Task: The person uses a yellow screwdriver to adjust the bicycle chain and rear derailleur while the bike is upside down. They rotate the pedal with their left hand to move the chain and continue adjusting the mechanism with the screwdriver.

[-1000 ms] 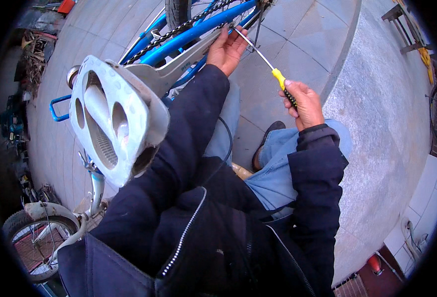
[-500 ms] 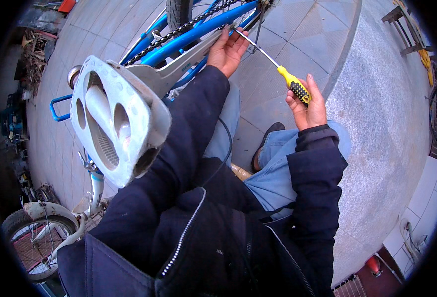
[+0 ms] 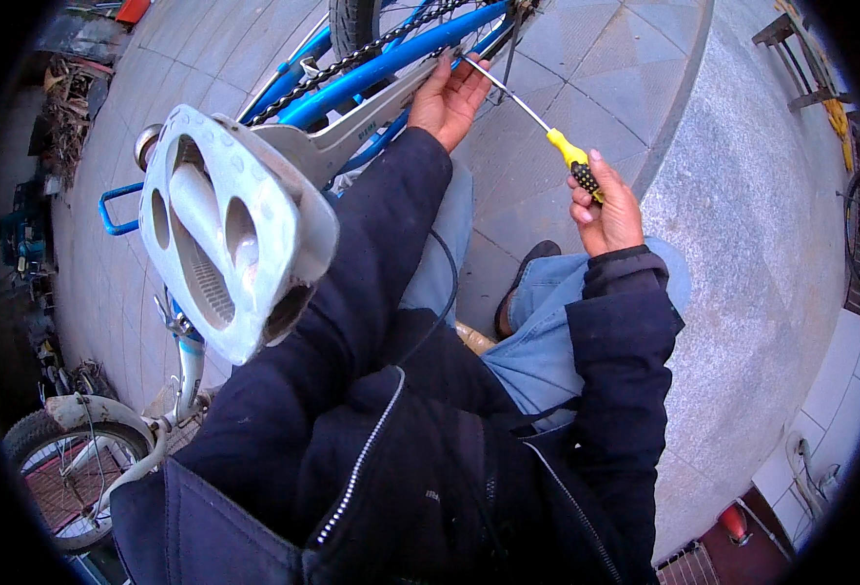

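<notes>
Two hands busy at twelve o'clock: I see the left hand [image 3: 447, 97] gripping the blue bicycle frame [image 3: 391, 60], the right hand [image 3: 605, 210] clenched around the yellow-handled screwdriver [image 3: 547, 125]. Next, I judge, seat its tip squarely before turning.

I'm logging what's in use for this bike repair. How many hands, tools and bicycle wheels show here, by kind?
Hands: 2, left hand on the blue bicycle frame, right hand gripping the tool.
Screwdrivers: 1, yellow-and-black-handled screwdriver.
Bicycle wheels: 2, rear wheel and front wheel.
Total: 5.
</notes>
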A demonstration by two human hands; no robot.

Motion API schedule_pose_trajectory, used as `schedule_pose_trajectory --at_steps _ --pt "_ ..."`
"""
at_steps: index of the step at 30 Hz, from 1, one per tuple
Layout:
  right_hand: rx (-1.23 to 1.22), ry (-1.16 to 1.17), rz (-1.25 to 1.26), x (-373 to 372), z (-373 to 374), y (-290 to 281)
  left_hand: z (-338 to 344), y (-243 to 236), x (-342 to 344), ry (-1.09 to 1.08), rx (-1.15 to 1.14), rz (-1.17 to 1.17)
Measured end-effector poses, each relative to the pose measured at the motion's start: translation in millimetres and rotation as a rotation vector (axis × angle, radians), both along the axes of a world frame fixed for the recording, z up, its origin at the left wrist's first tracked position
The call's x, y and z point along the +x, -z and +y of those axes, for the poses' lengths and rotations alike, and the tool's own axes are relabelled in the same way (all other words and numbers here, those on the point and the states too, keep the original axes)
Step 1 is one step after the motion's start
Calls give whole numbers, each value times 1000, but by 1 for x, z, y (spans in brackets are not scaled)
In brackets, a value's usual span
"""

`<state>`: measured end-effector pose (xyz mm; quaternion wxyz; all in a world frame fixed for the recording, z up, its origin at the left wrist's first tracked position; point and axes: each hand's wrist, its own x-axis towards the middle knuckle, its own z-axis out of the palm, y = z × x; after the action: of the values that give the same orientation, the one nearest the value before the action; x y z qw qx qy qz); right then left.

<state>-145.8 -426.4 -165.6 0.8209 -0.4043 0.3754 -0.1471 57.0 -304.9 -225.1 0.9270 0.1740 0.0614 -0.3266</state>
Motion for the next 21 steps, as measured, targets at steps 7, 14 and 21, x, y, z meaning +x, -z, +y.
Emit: schedule_pose_trajectory --at_steps 7,14,21 --pt "197 -38 -49 -5 -3 -7 0 0 1 7 4 -17" --pt "9 -50 17 -5 -3 -2 0 -2 1 -1 -2 -3" --pt "130 -10 59 -4 2 -17 0 0 2 -8 -3 -2"
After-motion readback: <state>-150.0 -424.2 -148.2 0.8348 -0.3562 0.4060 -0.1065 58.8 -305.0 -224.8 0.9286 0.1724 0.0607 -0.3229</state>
